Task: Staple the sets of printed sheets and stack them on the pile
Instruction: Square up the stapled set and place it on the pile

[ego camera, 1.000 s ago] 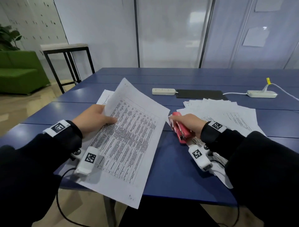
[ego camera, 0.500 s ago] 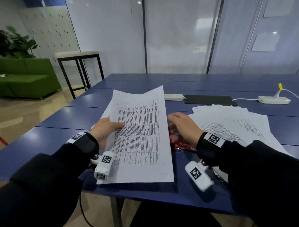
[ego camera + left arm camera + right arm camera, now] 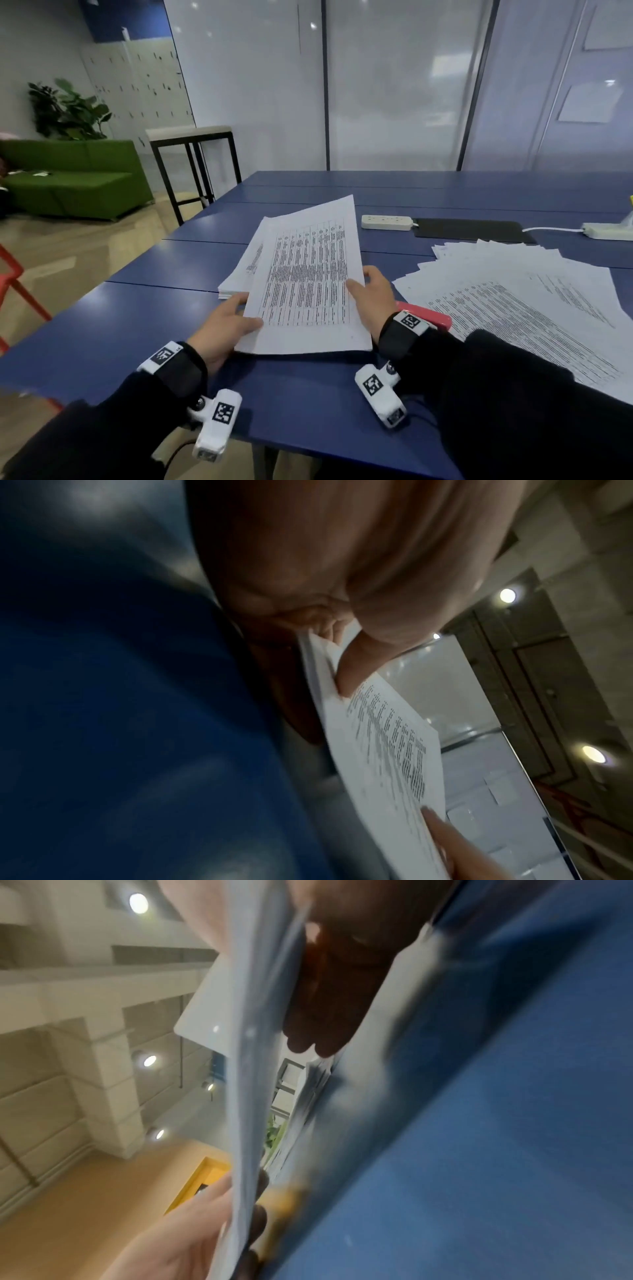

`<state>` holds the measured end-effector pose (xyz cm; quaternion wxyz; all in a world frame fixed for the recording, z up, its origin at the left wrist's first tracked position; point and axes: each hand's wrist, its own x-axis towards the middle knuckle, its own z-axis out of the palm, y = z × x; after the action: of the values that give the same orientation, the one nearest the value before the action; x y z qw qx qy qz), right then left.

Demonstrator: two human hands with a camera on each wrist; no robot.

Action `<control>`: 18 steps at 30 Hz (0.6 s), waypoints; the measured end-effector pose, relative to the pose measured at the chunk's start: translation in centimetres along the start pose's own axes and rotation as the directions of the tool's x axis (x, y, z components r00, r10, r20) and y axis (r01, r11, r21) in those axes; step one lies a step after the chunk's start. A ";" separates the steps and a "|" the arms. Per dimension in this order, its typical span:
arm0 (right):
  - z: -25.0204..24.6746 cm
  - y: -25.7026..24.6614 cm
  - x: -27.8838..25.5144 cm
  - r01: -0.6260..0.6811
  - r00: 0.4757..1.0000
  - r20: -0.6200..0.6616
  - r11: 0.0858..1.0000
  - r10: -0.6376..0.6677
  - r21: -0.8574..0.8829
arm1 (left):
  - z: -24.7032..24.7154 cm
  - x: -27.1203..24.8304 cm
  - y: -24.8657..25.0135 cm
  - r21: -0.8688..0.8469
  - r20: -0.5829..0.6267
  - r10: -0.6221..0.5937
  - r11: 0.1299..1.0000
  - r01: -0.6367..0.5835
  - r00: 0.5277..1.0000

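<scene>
Right now the set of sheets [image 3: 308, 274] is held between both hands just above the blue surface [image 3: 144, 318], its long axis running away from the person toward the far side of the room. The left hand [image 3: 222, 329] has it by the near left edge, thumb on top of the printed face and fingers [image 3: 346, 677] curled under, a plain pinch that the left wrist view shows close up. The right hand [image 3: 373, 298] takes the right long edge about midway, thumb lying over the sheet's margin; from the right wrist view the fingers [image 3: 322, 1031] sit underneath, fairly straight and close together, propping the paper.

What the next move turns on, as I judge it, is where the pile [image 3: 239, 274] lies: ahead and a little to the left of the held set, already partly under its far left corner. The pile's long axis looks tilted slightly off that of the held set, so a small turn to the left and a short push forward would be needed to square them. The left hand is the nearer one to the pile, and its fingers would have to come out from under before the set can lie flat.

Off to the right, the red stapler [image 3: 428, 317] rests on the surface beside the right wrist, in no one's grip, and beyond it the loose unstapled sheets [image 3: 513, 291] are fanned out. Whether the held set carries a staple I cannot tell.
</scene>
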<state>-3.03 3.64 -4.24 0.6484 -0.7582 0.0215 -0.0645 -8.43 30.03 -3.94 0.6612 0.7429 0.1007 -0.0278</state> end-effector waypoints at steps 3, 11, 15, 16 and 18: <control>1.4 -0.9 1.3 -0.035 0.996 0.085 0.995 0.028 0.089 | -0.9 1.4 0.7 0.066 -0.114 0.067 0.996 -0.059 0.991; 4.5 -1.6 5.3 -0.008 0.976 0.217 0.999 0.016 -0.038 | -5.1 10.6 5.2 0.300 -0.217 0.132 0.952 -0.063 0.967; 5.4 -0.8 6.3 0.004 0.972 0.231 0.985 0.036 -0.170 | -5.2 13.4 4.3 0.464 -0.191 0.085 0.886 0.014 0.978; 5.4 -0.7 6.5 0.020 0.968 0.247 0.976 0.035 -0.215 | -4.9 13.6 4.0 0.495 -0.185 0.077 0.869 0.025 0.980; 5.2 -0.8 6.7 0.054 0.962 0.272 0.952 0.032 -0.301 | -4.5 14.0 3.7 0.538 -0.183 0.074 0.842 0.037 0.980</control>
<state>4.20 8.06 -3.79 0.5196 -0.8511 -0.0626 0.0412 5.51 35.69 -2.25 0.4127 0.8987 0.1465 0.0251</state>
